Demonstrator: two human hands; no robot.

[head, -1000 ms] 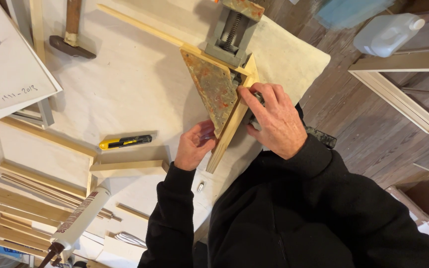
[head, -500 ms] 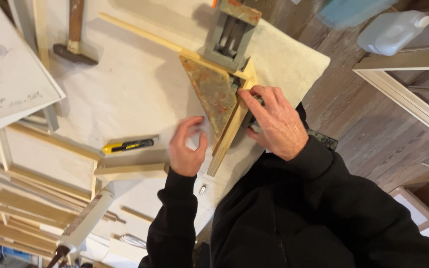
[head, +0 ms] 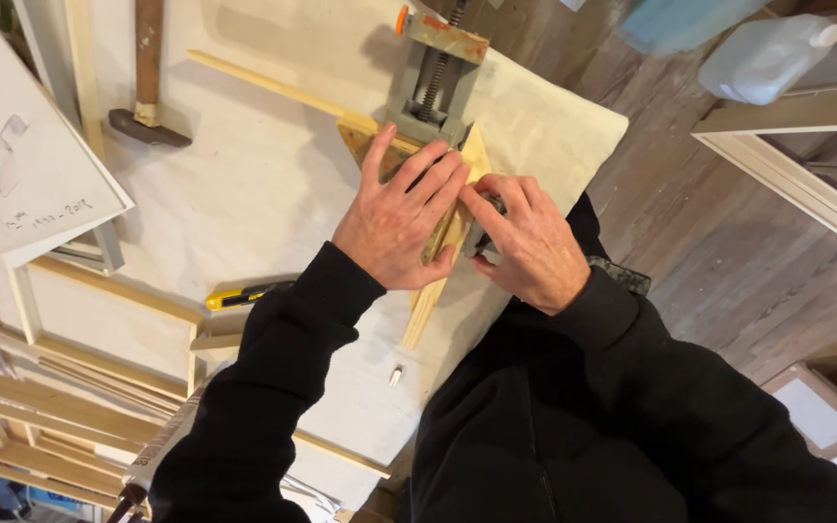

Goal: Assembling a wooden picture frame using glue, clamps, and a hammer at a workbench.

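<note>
Under both hands lies a corner joint of pale wooden strips (head: 430,291): one thin, light-coloured length runs out from beneath the palms toward the person's body, and another strip (head: 263,85) runs away from the left hand's fingertips, up and to the left across the cloth. The two meet at an angle in a grey metal corner clamp (head: 435,89), whose screw and orange-tipped handle lie just beyond the fingertips. A flat brownish, mottled triangular piece (head: 360,136) shows at the joint, mostly covered by the left hand.

The left hand (head: 401,218) lies flat and spread, palm down, fingers stretched out over the joint and reaching to the clamp's body; it presses rather than grips. The right hand (head: 527,242) sits just beside it, touching the strip's outer edge, fingers curled with the tips pinched close at a small dark part; whether it grasps anything there cannot be told.

All this rests on a whitish cloth-covered table (head: 273,194). Left of the left forearm lies a yellow utility knife (head: 244,295). Well beyond the left hand, a hammer (head: 147,97) lies on the cloth. Further left are stacked wooden frame bars (head: 41,407). Beyond the right hand, a white plastic jug (head: 762,58) stands on the plank floor.
</note>
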